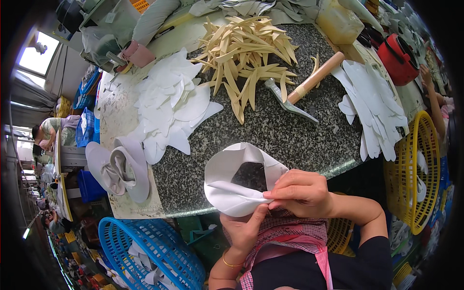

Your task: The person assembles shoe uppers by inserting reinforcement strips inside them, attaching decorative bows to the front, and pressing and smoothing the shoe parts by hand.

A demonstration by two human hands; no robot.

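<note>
A white, soft piece curled into an open ring, like a shoe upper (220, 166), is held up over the near edge of the stone slab (193, 181). My right hand (302, 193) is closed, pinching the folded edge of the ring on its right side. From below, my left hand (245, 231) grips the same edge, thumb on top beside the right fingertips; its other fingers are hidden behind the white piece. Beyond my hands lie a hammer (316, 77) with a wooden handle and a heap of tan, curved strips (249, 53).
White cut pieces are piled at the left (176, 104) and right (374, 106) of the slab. A pair of light grey shoes (130, 164) sits at the left edge. A blue basket (150, 256) and a yellow basket (415, 179) flank me. A red container (398, 60) stands far right.
</note>
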